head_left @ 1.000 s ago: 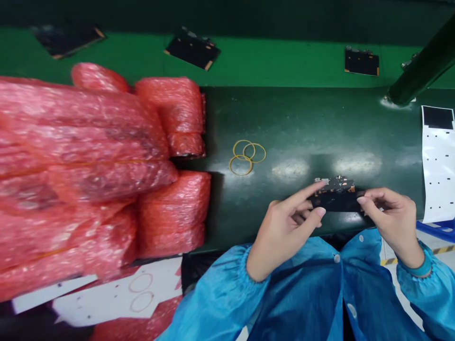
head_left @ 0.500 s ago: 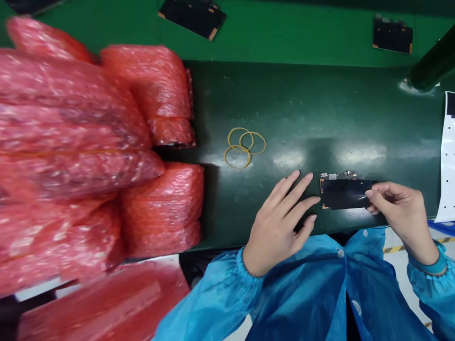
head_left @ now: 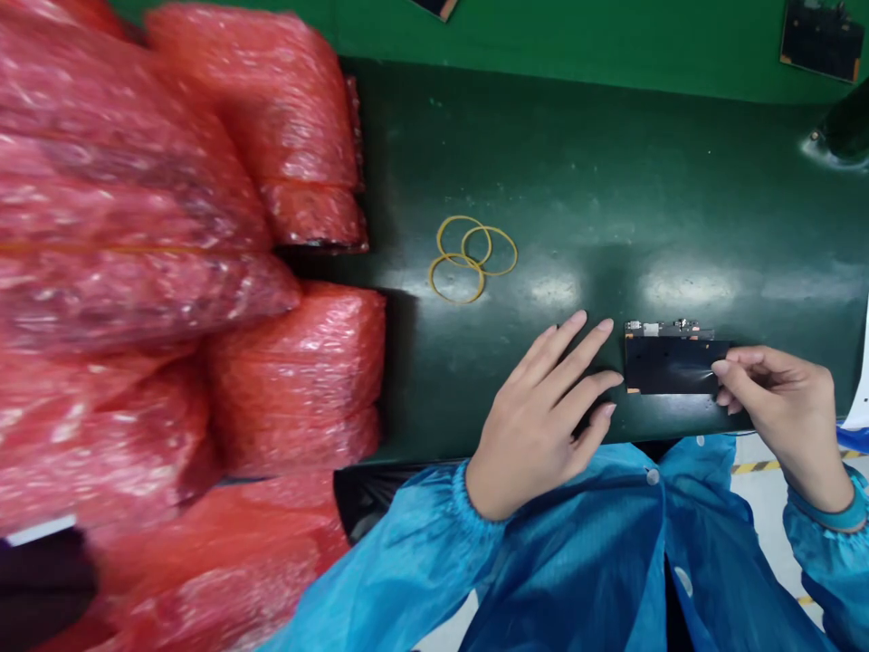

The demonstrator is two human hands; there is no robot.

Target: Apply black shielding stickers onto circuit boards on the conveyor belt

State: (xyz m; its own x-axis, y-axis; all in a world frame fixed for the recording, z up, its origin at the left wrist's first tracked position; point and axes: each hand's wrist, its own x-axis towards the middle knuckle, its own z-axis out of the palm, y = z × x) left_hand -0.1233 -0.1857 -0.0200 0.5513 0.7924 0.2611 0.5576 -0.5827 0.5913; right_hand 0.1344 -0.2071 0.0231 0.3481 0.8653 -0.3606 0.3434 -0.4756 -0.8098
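A thin black rectangular panel (head_left: 672,367), with a strip of small electronic parts along its far edge and orange patches at its left corners, is at the near edge of the green table. My right hand (head_left: 780,389) pinches its right end between thumb and fingers. Just left of the panel, my left hand (head_left: 543,417) rests with fingers spread and holds nothing; one fingertip comes close to the panel's left edge. Three yellow rubber bands (head_left: 456,278) lie overlapping on the table, beyond my left hand.
Several bundles in red bubble wrap (head_left: 299,371) are piled on the left. Similar black panels (head_left: 821,38) lie on the brighter green surface at the back. A dark green post (head_left: 848,127) stands at the far right. A white sheet (head_left: 861,389) is at the right edge.
The view has shifted, so the table's contents sit differently in the picture. Both hands keep nearly the same pose around the panel, and my right hand still pinches it.
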